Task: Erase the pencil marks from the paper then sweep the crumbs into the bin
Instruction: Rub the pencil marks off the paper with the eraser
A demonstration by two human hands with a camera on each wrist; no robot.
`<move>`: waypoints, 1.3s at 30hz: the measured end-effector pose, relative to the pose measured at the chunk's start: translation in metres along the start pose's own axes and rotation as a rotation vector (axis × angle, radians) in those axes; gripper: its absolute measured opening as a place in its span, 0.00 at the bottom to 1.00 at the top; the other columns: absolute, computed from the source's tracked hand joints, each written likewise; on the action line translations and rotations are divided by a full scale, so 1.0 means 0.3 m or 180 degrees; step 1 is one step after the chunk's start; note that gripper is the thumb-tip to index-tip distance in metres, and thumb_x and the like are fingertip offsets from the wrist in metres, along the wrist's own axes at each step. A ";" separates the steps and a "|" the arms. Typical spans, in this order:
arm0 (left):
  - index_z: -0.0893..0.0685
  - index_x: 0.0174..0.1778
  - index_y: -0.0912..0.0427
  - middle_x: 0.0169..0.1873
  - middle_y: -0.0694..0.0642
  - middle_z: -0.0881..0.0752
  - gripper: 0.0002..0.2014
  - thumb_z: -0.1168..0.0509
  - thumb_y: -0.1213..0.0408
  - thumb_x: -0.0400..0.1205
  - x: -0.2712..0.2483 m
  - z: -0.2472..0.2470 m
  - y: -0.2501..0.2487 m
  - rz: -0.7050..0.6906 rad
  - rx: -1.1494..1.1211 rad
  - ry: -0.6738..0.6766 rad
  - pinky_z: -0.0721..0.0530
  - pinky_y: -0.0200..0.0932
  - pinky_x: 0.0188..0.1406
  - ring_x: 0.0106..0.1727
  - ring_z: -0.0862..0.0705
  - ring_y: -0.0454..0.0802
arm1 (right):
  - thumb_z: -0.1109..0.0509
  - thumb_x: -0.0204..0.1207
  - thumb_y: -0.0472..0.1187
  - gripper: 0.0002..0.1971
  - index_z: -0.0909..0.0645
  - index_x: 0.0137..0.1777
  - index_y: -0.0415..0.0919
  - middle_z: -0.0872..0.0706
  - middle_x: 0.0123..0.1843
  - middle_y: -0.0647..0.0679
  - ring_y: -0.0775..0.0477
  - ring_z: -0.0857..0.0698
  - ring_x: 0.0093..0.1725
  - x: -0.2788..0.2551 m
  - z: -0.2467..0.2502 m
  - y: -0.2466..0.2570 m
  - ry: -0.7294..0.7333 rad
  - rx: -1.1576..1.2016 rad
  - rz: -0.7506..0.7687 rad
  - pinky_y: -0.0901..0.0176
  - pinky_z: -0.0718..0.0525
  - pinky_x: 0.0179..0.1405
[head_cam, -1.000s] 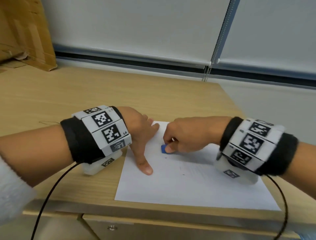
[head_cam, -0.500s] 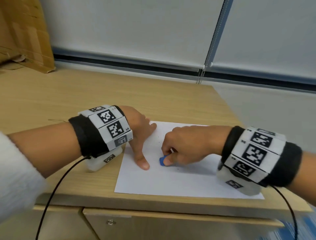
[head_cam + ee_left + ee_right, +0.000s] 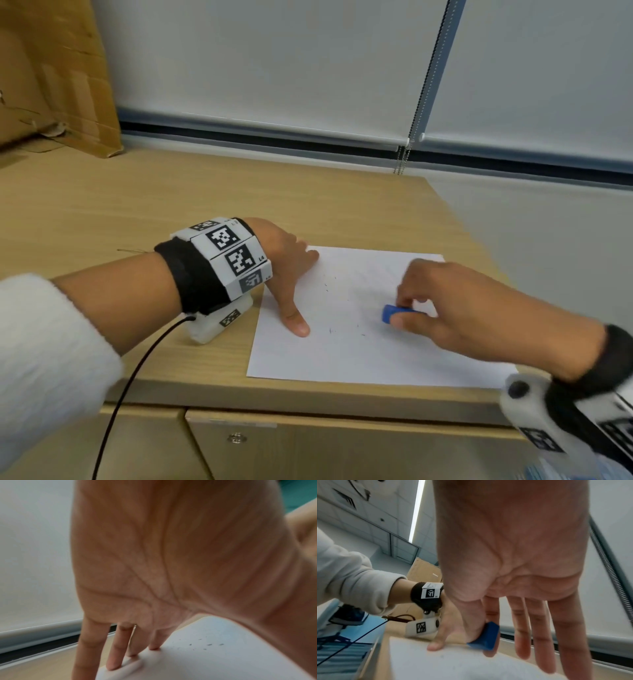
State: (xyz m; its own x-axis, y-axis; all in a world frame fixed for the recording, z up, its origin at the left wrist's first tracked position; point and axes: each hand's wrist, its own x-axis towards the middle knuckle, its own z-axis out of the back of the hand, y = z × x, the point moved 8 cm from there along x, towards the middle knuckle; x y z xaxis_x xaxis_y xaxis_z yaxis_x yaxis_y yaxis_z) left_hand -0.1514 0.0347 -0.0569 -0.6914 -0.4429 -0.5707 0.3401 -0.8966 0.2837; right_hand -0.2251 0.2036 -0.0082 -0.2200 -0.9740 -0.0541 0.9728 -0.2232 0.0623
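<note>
Now right hand (image 3: 479,308), pinching blue eraser (image 3: 397,313), has swept rightward across paper (image 3: 342,359); left hand (image 3: 287,274) flat, pinning sheet; erasing unfinished.

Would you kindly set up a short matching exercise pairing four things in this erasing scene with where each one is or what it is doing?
Column one:
1. left hand
2. right hand
3. eraser
4. cardboard

Column two:
A. blue, pinched between thumb and finger
B. leaning at the far left of the desk
C. pressing down the left edge of the paper
D. holding the eraser over the sheet's right half

Pairs: 1-C, 2-D, 3-A, 4-B
</note>
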 end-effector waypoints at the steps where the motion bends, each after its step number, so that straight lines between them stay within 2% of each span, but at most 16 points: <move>1: 0.57 0.86 0.53 0.85 0.53 0.50 0.66 0.29 0.26 0.60 -0.003 0.001 -0.002 -0.0010 -0.0011 0.0002 0.38 0.63 0.78 0.84 0.46 0.57 | 0.38 0.78 0.59 0.12 0.20 0.45 0.53 0.22 0.54 0.59 0.54 0.19 0.48 -0.043 -0.028 -0.023 -0.0001 0.0081 -0.0109 0.52 0.19 0.50; 5: 0.60 0.86 0.51 0.86 0.49 0.56 0.65 0.31 0.26 0.62 -0.019 -0.003 -0.005 -0.0066 -0.0127 0.0038 0.42 0.61 0.80 0.85 0.48 0.55 | 0.44 0.80 0.57 0.12 0.25 0.44 0.52 0.21 0.64 0.57 0.52 0.18 0.56 -0.127 -0.140 -0.055 -0.0154 0.0391 -0.0318 0.52 0.20 0.54; 8: 0.57 0.86 0.50 0.86 0.46 0.57 0.61 0.32 0.26 0.65 -0.054 -0.014 0.002 -0.0115 -0.0318 0.0094 0.40 0.57 0.80 0.84 0.45 0.51 | 0.45 0.82 0.56 0.15 0.22 0.59 0.52 0.24 0.71 0.64 0.57 0.23 0.65 -0.141 -0.152 -0.065 -0.0385 0.0550 -0.0428 0.60 0.23 0.61; 11: 0.54 0.86 0.53 0.86 0.45 0.58 0.52 0.38 0.29 0.75 -0.101 -0.011 0.005 -0.0218 -0.0261 -0.0096 0.39 0.53 0.80 0.84 0.43 0.49 | 0.49 0.83 0.56 0.23 0.32 0.77 0.54 0.29 0.75 0.66 0.62 0.30 0.73 -0.151 -0.163 -0.062 -0.0493 0.0574 -0.0521 0.69 0.32 0.68; 13: 0.61 0.86 0.52 0.84 0.46 0.66 0.47 0.46 0.32 0.81 -0.139 -0.014 -0.048 -0.0550 -0.0140 -0.0365 0.45 0.49 0.83 0.85 0.49 0.47 | 0.57 0.82 0.61 0.28 0.36 0.79 0.55 0.31 0.77 0.64 0.62 0.33 0.76 -0.153 -0.179 -0.056 -0.0531 0.0573 -0.0541 0.72 0.38 0.70; 15: 0.70 0.83 0.52 0.81 0.48 0.74 0.44 0.53 0.33 0.82 -0.191 -0.044 -0.162 -0.1120 -0.0044 -0.0578 0.57 0.45 0.83 0.85 0.61 0.46 | 0.66 0.74 0.66 0.37 0.37 0.80 0.56 0.31 0.78 0.63 0.62 0.35 0.77 -0.153 -0.194 -0.062 -0.0564 0.0642 -0.0579 0.73 0.41 0.71; 18: 0.76 0.80 0.51 0.78 0.49 0.78 0.44 0.58 0.31 0.81 -0.260 -0.129 -0.331 -0.1792 0.0143 -0.0467 0.68 0.49 0.81 0.80 0.75 0.44 | 0.68 0.69 0.69 0.41 0.36 0.79 0.57 0.30 0.77 0.65 0.62 0.34 0.78 -0.159 -0.206 -0.077 -0.0660 0.0736 -0.0620 0.72 0.41 0.71; 20: 0.79 0.79 0.51 0.77 0.48 0.81 0.44 0.60 0.31 0.81 -0.253 -0.162 -0.330 -0.1672 0.0159 -0.0287 0.71 0.50 0.81 0.78 0.79 0.42 | 0.66 0.73 0.70 0.38 0.36 0.79 0.58 0.33 0.74 0.70 0.63 0.36 0.78 -0.165 -0.205 -0.079 -0.0706 0.0844 -0.0616 0.73 0.42 0.71; 21: 0.80 0.78 0.51 0.75 0.47 0.82 0.44 0.61 0.30 0.80 -0.238 -0.165 -0.294 -0.1458 0.0099 -0.0191 0.70 0.51 0.81 0.77 0.80 0.42 | 0.66 0.74 0.70 0.37 0.37 0.79 0.59 0.36 0.71 0.73 0.66 0.38 0.78 -0.167 -0.206 -0.079 -0.0690 0.0889 -0.0617 0.73 0.44 0.71; 24: 0.81 0.76 0.54 0.75 0.51 0.82 0.46 0.69 0.27 0.75 -0.169 -0.153 -0.128 -0.0618 -0.0032 0.0056 0.64 0.52 0.83 0.80 0.76 0.47 | 0.64 0.77 0.67 0.33 0.38 0.79 0.61 0.41 0.68 0.76 0.71 0.42 0.77 -0.169 -0.207 -0.078 -0.0658 0.1007 -0.0638 0.76 0.47 0.71; 26: 0.79 0.77 0.58 0.77 0.53 0.79 0.50 0.72 0.25 0.71 -0.140 -0.124 -0.066 -0.0370 -0.0059 -0.0030 0.62 0.50 0.84 0.81 0.73 0.48 | 0.63 0.77 0.68 0.33 0.38 0.79 0.61 0.41 0.68 0.76 0.75 0.44 0.74 -0.168 -0.212 -0.082 -0.0675 0.1043 -0.0628 0.77 0.48 0.70; 28: 0.78 0.78 0.57 0.77 0.54 0.79 0.49 0.70 0.26 0.72 -0.141 -0.098 -0.124 -0.0662 0.0064 -0.0257 0.64 0.50 0.83 0.81 0.74 0.48 | 0.67 0.71 0.72 0.39 0.38 0.79 0.62 0.39 0.69 0.76 0.76 0.44 0.72 -0.167 -0.218 -0.087 -0.0744 0.1082 -0.0584 0.75 0.47 0.71; 31: 0.79 0.78 0.51 0.77 0.50 0.80 0.45 0.67 0.27 0.74 -0.179 -0.105 -0.311 -0.1505 0.0191 -0.0335 0.70 0.49 0.80 0.79 0.78 0.45 | 0.71 0.66 0.76 0.44 0.36 0.78 0.62 0.36 0.72 0.74 0.72 0.40 0.76 -0.169 -0.234 -0.102 -0.0766 0.1127 -0.0586 0.72 0.43 0.74; 33: 0.79 0.78 0.51 0.76 0.48 0.81 0.45 0.68 0.27 0.74 -0.166 -0.116 -0.329 -0.1509 0.0045 -0.0216 0.71 0.50 0.80 0.78 0.79 0.43 | 0.69 0.67 0.75 0.43 0.35 0.78 0.61 0.33 0.75 0.71 0.68 0.39 0.77 -0.169 -0.235 -0.105 -0.0780 0.1147 -0.0580 0.69 0.42 0.75; 36: 0.80 0.76 0.53 0.75 0.49 0.81 0.46 0.73 0.26 0.71 -0.106 -0.099 -0.199 -0.0829 -0.0159 -0.0042 0.65 0.54 0.83 0.79 0.77 0.46 | 0.68 0.68 0.73 0.41 0.37 0.78 0.62 0.33 0.76 0.70 0.67 0.40 0.78 -0.170 -0.237 -0.106 -0.0768 0.1164 -0.0608 0.68 0.42 0.77; 39: 0.75 0.81 0.59 0.81 0.53 0.74 0.46 0.71 0.28 0.76 -0.062 -0.063 -0.067 -0.0107 -0.0267 -0.0024 0.60 0.52 0.84 0.83 0.70 0.48 | 0.67 0.68 0.72 0.40 0.37 0.78 0.63 0.35 0.74 0.74 0.69 0.41 0.78 -0.170 -0.234 -0.099 -0.0787 0.1212 -0.0575 0.69 0.43 0.77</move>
State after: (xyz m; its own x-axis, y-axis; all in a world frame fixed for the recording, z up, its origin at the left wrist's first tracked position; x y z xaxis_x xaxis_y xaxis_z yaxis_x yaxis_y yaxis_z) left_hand -0.1332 0.0609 -0.0665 -0.7081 -0.4128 -0.5729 0.3687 -0.9081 0.1987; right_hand -0.2377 0.2625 -0.0773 -0.4384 -0.8881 0.1377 0.8318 -0.3430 0.4364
